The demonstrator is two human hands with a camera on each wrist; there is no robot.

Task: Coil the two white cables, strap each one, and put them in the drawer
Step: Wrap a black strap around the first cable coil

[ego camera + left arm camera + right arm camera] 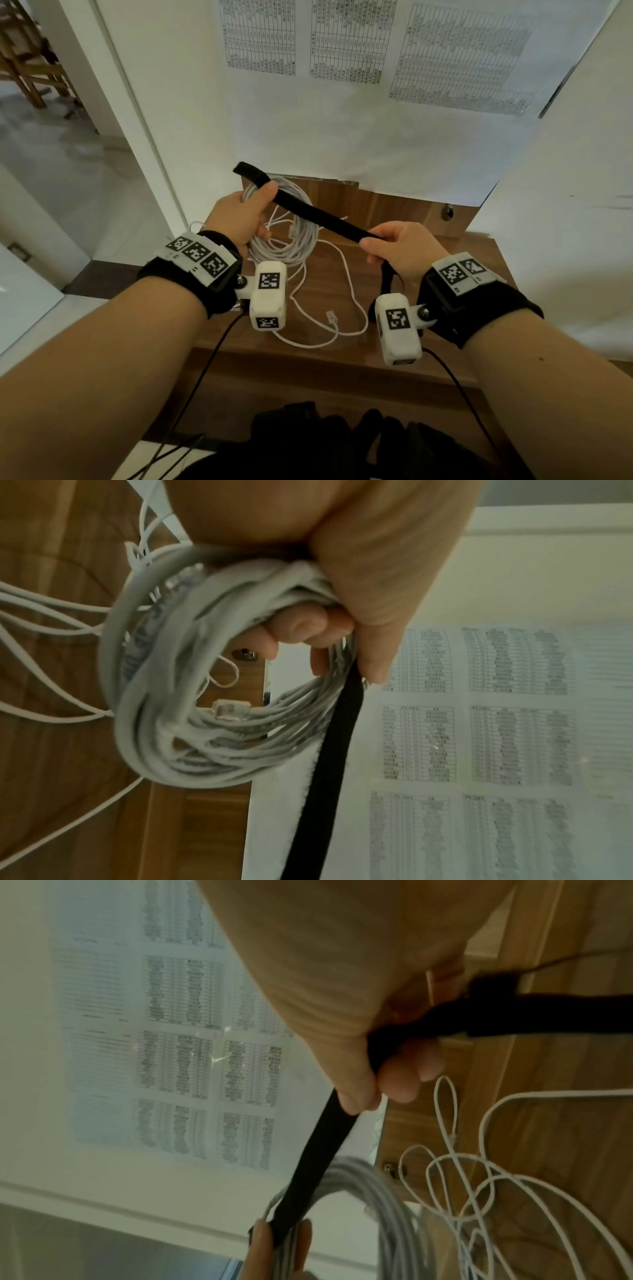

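My left hand (pixel 245 214) grips a coiled grey-white cable (pixel 294 236) above the wooden desk, thumb pressing one end of a black strap (pixel 318 214) against the coil. The strap runs taut down to my right hand (pixel 394 246), which pinches its other end. In the left wrist view the coil (pixel 192 696) hangs from my curled fingers (pixel 294 631), a clear plug (pixel 231 710) inside it, the strap (pixel 329 772) alongside. In the right wrist view the strap (pixel 318 1153) stretches from my fingers (pixel 404 1080) to the coil (pixel 377 1204). A thin white cable (pixel 342 308) lies loose on the desk.
The wooden desk (pixel 462 274) stands against a wall covered with white paper and printed tables (pixel 346 41). A small lock (pixel 447 213) shows on the wooden panel behind. Black wires from the wrist cameras hang down over the desk's front edge (pixel 308 356). A doorway opens at left.
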